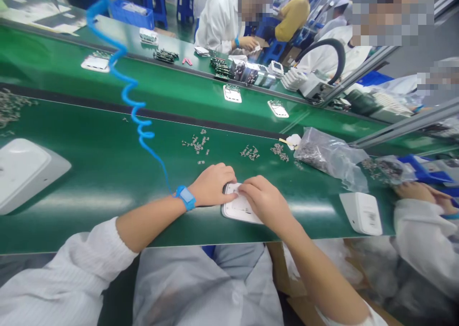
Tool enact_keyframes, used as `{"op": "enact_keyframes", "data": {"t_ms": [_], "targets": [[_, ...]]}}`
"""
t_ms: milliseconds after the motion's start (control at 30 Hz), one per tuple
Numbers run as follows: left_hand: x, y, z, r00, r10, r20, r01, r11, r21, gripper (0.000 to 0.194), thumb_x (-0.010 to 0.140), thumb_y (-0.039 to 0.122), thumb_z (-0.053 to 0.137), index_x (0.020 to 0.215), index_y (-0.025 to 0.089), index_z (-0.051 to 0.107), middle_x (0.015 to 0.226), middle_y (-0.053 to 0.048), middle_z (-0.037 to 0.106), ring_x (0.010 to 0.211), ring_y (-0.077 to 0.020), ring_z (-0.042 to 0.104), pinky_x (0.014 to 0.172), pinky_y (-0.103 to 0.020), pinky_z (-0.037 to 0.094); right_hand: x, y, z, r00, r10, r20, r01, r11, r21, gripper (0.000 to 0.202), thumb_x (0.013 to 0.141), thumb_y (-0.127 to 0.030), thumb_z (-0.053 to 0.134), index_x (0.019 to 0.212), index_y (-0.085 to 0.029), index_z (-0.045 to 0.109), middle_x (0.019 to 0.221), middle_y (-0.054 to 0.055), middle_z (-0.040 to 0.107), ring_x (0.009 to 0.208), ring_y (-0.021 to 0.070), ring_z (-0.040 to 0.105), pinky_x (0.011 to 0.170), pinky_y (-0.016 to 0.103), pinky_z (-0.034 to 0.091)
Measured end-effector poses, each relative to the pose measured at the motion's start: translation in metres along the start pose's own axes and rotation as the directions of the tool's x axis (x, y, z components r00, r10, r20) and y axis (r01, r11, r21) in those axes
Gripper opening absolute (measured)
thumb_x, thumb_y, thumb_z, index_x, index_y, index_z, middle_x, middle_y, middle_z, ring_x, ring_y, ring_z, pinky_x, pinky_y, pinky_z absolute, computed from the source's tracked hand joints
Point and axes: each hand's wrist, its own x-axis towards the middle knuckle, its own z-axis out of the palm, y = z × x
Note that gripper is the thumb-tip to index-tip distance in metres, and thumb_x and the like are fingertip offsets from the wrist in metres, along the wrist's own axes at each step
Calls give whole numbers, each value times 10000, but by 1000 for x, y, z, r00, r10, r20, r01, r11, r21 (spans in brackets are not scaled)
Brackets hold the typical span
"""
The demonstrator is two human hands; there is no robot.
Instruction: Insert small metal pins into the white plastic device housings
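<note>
A white plastic housing [241, 212] with rounded corners lies on the green bench near its front edge. My left hand [214, 185] grips its left end, thumb on top and fingers curled over the far side. A blue wrist strap [185, 198] with a coiled blue cord circles my left wrist. My right hand [267, 201] reaches over the housing's right part, thumb and fingertips closed together against its upper face close to my left thumb. Whatever is between those fingertips is hidden. Just beyond my hands lie small metal clips [250, 152] in loose piles.
Left stands a large white housing [25, 173]; right, another white housing [362, 213]. A clear bag [328, 154] of metal parts lies far right. Beyond a dark rail, a green conveyor [172, 84] carries white panels [232, 93]. A co-worker's hands [423, 192] are at the right edge.
</note>
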Motion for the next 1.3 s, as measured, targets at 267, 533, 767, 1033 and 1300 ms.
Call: {"op": "enact_keyframes", "data": {"t_ms": [267, 533, 767, 1033, 1300], "targets": [[-1, -2, 4, 997, 5, -77, -7, 999, -31, 174, 840, 344, 633, 822, 179, 686, 927, -37, 679, 875, -187, 528, 773, -337, 429, -1, -1, -3, 998, 31, 52, -36, 996, 83, 173, 949, -98, 538, 904, -150, 697, 890, 84, 665, 828, 201, 568, 739, 316, 485], [1, -2, 3, 998, 22, -64, -23, 999, -26, 133, 838, 241, 590, 749, 176, 663, 917, -52, 660, 870, -187, 519, 781, -344, 436, -2, 0, 0, 994, 53, 96, -62, 993, 96, 230, 943, -69, 499, 861, -175, 685, 888, 85, 633, 836, 200, 534, 720, 315, 476], [2, 2, 2, 995, -63, -76, 60, 998, -30, 160, 849, 267, 607, 734, 178, 673, 881, -49, 628, 826, -182, 497, 751, -342, 423, -7, -3, 0, 996, 68, 50, -69, 997, 30, 229, 954, -79, 477, 962, -180, 683, 922, 95, 655, 846, 213, 539, 731, 342, 460], [3, 8, 7, 980, -188, -61, 185, 981, -60, 141, 811, 289, 662, 731, 184, 613, 872, -29, 622, 854, -188, 514, 781, -349, 406, -2, 2, -1, 953, 300, 49, -302, 913, 274, 92, 842, -121, 672, 898, -192, 654, 803, 32, 667, 777, 201, 571, 716, 325, 458], [5, 12, 7, 971, -232, -49, 228, 971, -76, 143, 787, 287, 667, 722, 191, 583, 874, -21, 617, 873, -192, 519, 777, -347, 394, -10, -5, 0, 969, 223, -109, -199, 961, 193, 153, 866, -82, 559, 928, -191, 647, 812, 51, 689, 805, 213, 588, 717, 337, 451]]}}
